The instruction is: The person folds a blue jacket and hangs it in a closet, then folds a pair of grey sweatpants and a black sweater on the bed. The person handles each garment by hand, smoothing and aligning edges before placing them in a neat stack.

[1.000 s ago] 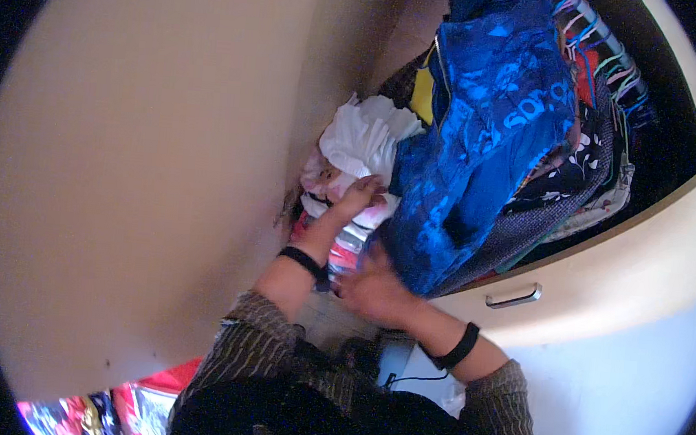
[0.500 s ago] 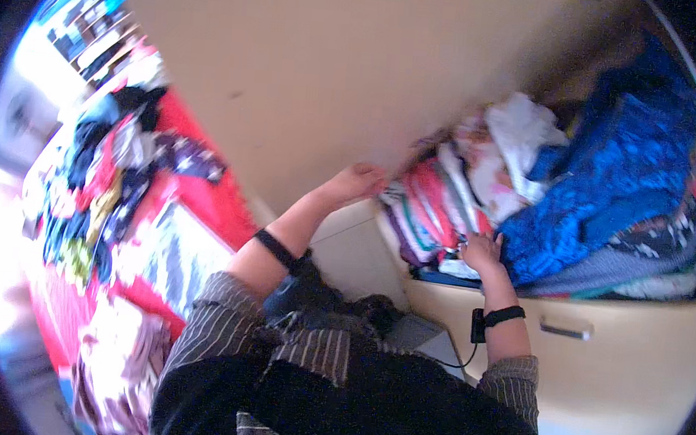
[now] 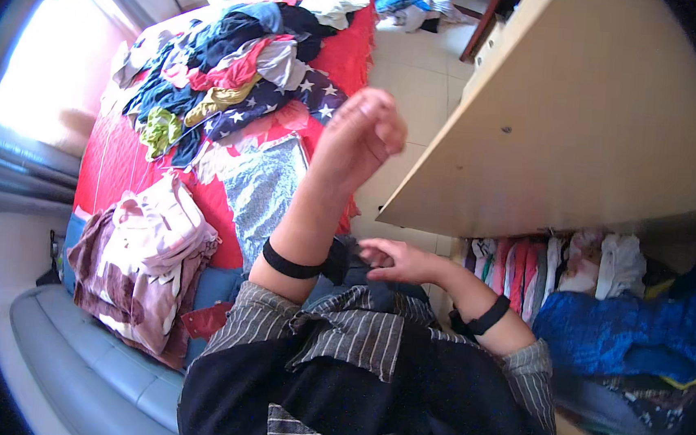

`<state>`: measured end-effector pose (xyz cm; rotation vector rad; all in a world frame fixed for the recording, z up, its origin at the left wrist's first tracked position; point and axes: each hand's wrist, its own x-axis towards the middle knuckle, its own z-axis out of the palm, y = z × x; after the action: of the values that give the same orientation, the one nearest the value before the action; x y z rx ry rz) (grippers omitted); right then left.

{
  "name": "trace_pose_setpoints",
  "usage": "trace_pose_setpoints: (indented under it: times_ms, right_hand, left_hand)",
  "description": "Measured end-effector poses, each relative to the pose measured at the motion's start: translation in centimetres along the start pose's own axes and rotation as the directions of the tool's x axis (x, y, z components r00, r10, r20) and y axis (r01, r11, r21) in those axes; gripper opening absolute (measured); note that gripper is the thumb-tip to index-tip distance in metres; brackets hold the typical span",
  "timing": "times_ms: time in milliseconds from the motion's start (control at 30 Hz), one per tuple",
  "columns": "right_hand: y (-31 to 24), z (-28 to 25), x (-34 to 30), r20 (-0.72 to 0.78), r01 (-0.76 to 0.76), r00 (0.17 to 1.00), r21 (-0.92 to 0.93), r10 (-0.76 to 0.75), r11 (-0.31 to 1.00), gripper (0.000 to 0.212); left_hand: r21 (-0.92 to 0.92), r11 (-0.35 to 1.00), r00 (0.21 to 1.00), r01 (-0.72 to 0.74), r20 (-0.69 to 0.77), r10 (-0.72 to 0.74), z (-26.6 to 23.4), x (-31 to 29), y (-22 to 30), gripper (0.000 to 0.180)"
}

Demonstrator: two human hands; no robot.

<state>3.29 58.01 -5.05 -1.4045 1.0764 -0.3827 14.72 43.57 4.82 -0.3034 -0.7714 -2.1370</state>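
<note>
My left hand point(image 3: 367, 133) is raised beside the red-covered bed point(image 3: 106, 170), with its fingers curled in and nothing showing in them. Low in front of my body is my right hand point(image 3: 394, 260), its fingers apart and holding nothing. On the bed near my left forearm lies a silvery grey cloth point(image 3: 268, 191). Beyond it spreads a heap of mixed clothes point(image 3: 229, 65), with a navy star-patterned cloth point(image 3: 321, 93) at its edge. To the right, folded clothes point(image 3: 516, 267) stand in a row in a wardrobe drawer, beside a bunched blue garment point(image 3: 625, 329).
A pale wooden wardrobe door point(image 3: 567, 128) stands open at the right. A pile of pink and brown clothes point(image 3: 154, 243) lies at the near end of the bed, by a grey-blue padded headboard point(image 3: 67, 359). More clothes point(image 3: 414, 2) lie on the far tiled floor.
My view has swung left toward the bed. My right hand has left the clothes in the drawer and come in front of my body. My left hand has risen, its fingers curling.
</note>
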Motion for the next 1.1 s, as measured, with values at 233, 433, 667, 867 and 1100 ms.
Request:
trace_pose_setpoints:
  times_ms: [233, 433, 667, 867, 1100]
  right_hand:
    - [-4.5, -0.1, 5.7, 0.171, -0.067, 0.985, 0.516, -0.026, 0.854, 0.047]
    - [-4.0, 0.3, 6.4, 0.355, -0.206, 0.935, 0.546, -0.001, 0.812, 0.038]
    - [-4.4, 2.0, 5.4, 0.411, -0.088, 0.896, 0.537, -0.17, 0.839, 0.035]
    - [-6.1, 2.3, 6.0, 0.495, -0.14, 0.867, 0.355, -0.059, 0.924, 0.037]
    - [-5.6, 4.3, 10.9, 0.605, 0.047, 0.791, 0.087, -0.09, 0.995, 0.044]
  left_hand:
    - [0.492, 0.78, 0.694, -0.387, -0.402, 0.598, -4.3, 0.6, 4.6, 0.013]
    - [0.768, -0.579, 0.628, 0.273, 0.314, 0.712, -5.7, -3.1, 5.1, 0.007]
    - [0.537, -0.776, 0.73, 0.331, 0.375, 0.572, -4.7, -5.7, 4.9, 0.004]
    - [0.541, 0.644, 0.231, -0.541, -0.641, 0.732, -3.0, -8.5, 9.8, 0.012]
    - [0.926, 0.321, 0.415, 0.198, -0.376, 0.828, 0.3, -11.1, 11.3, 0.012]
